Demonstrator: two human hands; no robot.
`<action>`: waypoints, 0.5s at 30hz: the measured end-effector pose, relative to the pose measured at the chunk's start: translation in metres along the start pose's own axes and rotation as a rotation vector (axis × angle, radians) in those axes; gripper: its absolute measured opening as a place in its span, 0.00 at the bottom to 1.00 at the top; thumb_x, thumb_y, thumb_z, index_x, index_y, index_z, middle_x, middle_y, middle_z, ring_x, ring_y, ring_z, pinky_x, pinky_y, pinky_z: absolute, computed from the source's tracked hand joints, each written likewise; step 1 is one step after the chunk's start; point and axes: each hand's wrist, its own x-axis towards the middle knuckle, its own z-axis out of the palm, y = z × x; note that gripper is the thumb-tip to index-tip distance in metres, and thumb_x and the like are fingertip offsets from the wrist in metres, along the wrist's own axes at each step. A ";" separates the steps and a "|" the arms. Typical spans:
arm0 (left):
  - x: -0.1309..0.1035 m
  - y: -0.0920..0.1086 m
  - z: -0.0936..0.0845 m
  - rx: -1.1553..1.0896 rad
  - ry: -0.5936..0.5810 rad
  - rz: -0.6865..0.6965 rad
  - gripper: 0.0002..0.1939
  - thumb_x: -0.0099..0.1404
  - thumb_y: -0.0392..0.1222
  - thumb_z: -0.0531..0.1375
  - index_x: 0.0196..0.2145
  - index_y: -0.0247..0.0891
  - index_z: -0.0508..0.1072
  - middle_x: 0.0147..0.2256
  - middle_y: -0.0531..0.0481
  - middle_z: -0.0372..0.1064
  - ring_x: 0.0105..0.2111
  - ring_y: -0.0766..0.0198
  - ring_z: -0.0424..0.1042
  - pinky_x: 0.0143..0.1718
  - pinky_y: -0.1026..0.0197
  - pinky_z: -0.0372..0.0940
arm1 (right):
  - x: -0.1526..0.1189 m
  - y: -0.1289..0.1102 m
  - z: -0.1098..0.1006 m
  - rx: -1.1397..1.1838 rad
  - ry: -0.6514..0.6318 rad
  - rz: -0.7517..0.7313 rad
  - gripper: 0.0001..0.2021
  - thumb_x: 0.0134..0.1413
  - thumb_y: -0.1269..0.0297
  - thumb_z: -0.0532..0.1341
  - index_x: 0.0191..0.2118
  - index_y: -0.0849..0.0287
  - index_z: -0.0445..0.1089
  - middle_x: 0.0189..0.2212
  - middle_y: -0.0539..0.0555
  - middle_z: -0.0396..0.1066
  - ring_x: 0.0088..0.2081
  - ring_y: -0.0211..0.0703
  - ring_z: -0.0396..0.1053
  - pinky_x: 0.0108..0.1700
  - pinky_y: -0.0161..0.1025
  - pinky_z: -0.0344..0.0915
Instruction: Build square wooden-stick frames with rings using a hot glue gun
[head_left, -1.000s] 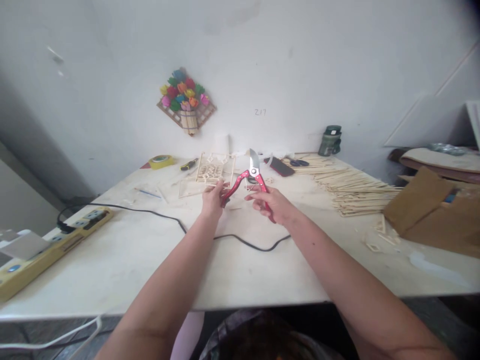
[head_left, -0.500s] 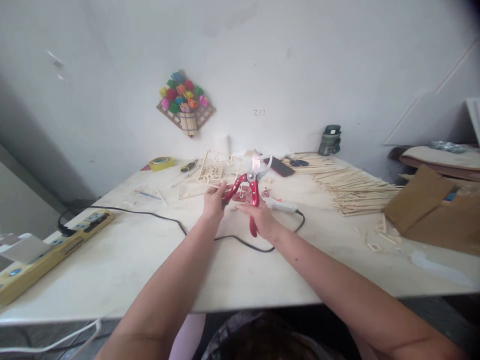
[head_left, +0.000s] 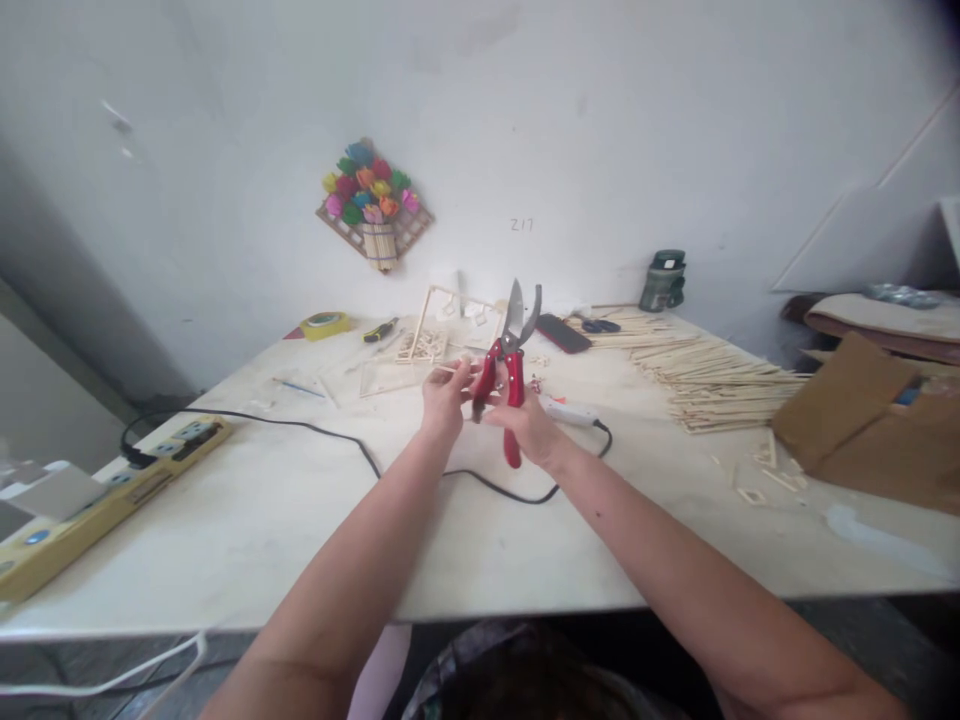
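Note:
My right hand (head_left: 534,428) is wrapped round the red-handled pruning shears (head_left: 510,345), whose metal blades point up and stand apart. Close beside it, my left hand (head_left: 445,400) is closed in a pinch on a thin wooden stick frame (head_left: 426,312). The frame is tilted up from the table, with small stick squares inside its outline. Its lower part is partly hidden by my fingers and the shears. Behind my left hand lies a pile of short stick pieces (head_left: 424,346) in a lattice. A white glue gun (head_left: 574,412) with a black cord lies just right of my right hand.
Many thin sticks (head_left: 720,385) are spread at the right beside a cardboard box (head_left: 862,430). A phone (head_left: 564,334), scissors (head_left: 600,326), bottle (head_left: 663,281), tape roll (head_left: 325,324) and utility knife (head_left: 380,330) lie toward the back. A power strip (head_left: 142,480) sits left; its cord crosses the table.
The stick frame has risen and shifted right with my left hand. The shears have turned more upright, and both hands are closer together.

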 end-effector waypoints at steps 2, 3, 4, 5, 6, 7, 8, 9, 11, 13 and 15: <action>0.003 0.002 -0.003 0.022 -0.004 0.016 0.17 0.46 0.48 0.64 0.29 0.34 0.66 0.30 0.47 0.71 0.21 0.69 0.68 0.21 0.66 0.61 | 0.001 -0.005 -0.012 -0.202 0.061 0.019 0.21 0.35 0.70 0.54 0.42 0.57 0.64 0.36 0.51 0.68 0.37 0.43 0.65 0.39 0.39 0.61; 0.005 0.003 -0.006 0.028 0.000 0.019 0.17 0.46 0.48 0.64 0.30 0.34 0.66 0.31 0.46 0.72 0.21 0.69 0.68 0.22 0.66 0.62 | 0.002 -0.007 -0.018 -0.334 0.088 0.034 0.22 0.34 0.71 0.54 0.42 0.57 0.63 0.34 0.51 0.68 0.37 0.43 0.65 0.39 0.39 0.61; 0.007 0.004 -0.008 0.031 0.010 0.019 0.18 0.46 0.47 0.65 0.30 0.34 0.66 0.30 0.46 0.72 0.21 0.69 0.68 0.23 0.65 0.62 | 0.003 -0.009 -0.023 -0.462 0.098 0.062 0.21 0.35 0.70 0.54 0.42 0.57 0.63 0.32 0.51 0.68 0.36 0.43 0.65 0.39 0.39 0.60; 0.008 0.005 -0.010 0.032 0.021 0.018 0.18 0.46 0.47 0.65 0.30 0.33 0.66 0.29 0.46 0.72 0.20 0.70 0.68 0.24 0.65 0.63 | 0.003 -0.010 -0.027 -0.574 0.087 0.091 0.19 0.35 0.70 0.54 0.41 0.58 0.63 0.31 0.51 0.68 0.35 0.43 0.65 0.38 0.38 0.60; 0.009 0.005 -0.013 0.032 0.027 0.014 0.18 0.46 0.46 0.65 0.30 0.33 0.66 0.28 0.46 0.72 0.21 0.69 0.68 0.25 0.65 0.63 | 0.003 -0.011 -0.031 -0.672 0.076 0.122 0.18 0.36 0.69 0.54 0.40 0.58 0.64 0.31 0.52 0.68 0.34 0.44 0.65 0.37 0.38 0.60; 0.010 0.005 -0.015 0.033 0.029 0.010 0.18 0.46 0.46 0.65 0.31 0.32 0.67 0.28 0.46 0.72 0.21 0.69 0.68 0.25 0.65 0.64 | 0.004 -0.011 -0.033 -0.757 0.065 0.147 0.18 0.36 0.69 0.54 0.40 0.58 0.64 0.31 0.53 0.69 0.34 0.44 0.65 0.37 0.38 0.59; 0.011 0.005 -0.016 0.036 0.025 0.006 0.18 0.46 0.46 0.65 0.31 0.32 0.67 0.28 0.46 0.72 0.21 0.69 0.69 0.26 0.64 0.64 | 0.004 -0.010 -0.034 -0.828 0.054 0.166 0.18 0.37 0.68 0.54 0.40 0.58 0.64 0.33 0.54 0.69 0.34 0.45 0.65 0.37 0.38 0.59; 0.011 0.005 -0.018 0.039 0.015 0.003 0.18 0.46 0.46 0.65 0.31 0.32 0.67 0.29 0.45 0.72 0.21 0.69 0.69 0.26 0.64 0.64 | 0.004 -0.009 -0.035 -0.888 0.042 0.182 0.19 0.37 0.68 0.55 0.41 0.58 0.64 0.34 0.55 0.69 0.35 0.46 0.66 0.36 0.38 0.59; 0.012 0.004 -0.020 0.038 -0.010 0.001 0.18 0.46 0.47 0.65 0.31 0.33 0.68 0.29 0.45 0.72 0.22 0.68 0.70 0.27 0.63 0.64 | 0.004 -0.005 -0.035 -0.980 0.015 0.209 0.20 0.38 0.67 0.55 0.43 0.57 0.63 0.36 0.56 0.70 0.36 0.47 0.66 0.35 0.37 0.59; 0.012 0.004 -0.023 0.025 -0.025 0.007 0.18 0.45 0.47 0.65 0.31 0.33 0.68 0.28 0.46 0.72 0.23 0.67 0.70 0.28 0.63 0.65 | 0.003 -0.003 -0.034 -1.040 -0.020 0.236 0.21 0.39 0.67 0.56 0.44 0.57 0.63 0.38 0.56 0.69 0.37 0.48 0.66 0.34 0.36 0.58; 0.013 0.004 -0.024 0.013 -0.025 0.009 0.18 0.45 0.46 0.66 0.30 0.33 0.68 0.28 0.46 0.72 0.23 0.66 0.71 0.28 0.62 0.65 | 0.002 -0.001 -0.033 -1.090 -0.034 0.254 0.20 0.39 0.66 0.56 0.44 0.58 0.63 0.39 0.58 0.69 0.38 0.49 0.66 0.33 0.37 0.58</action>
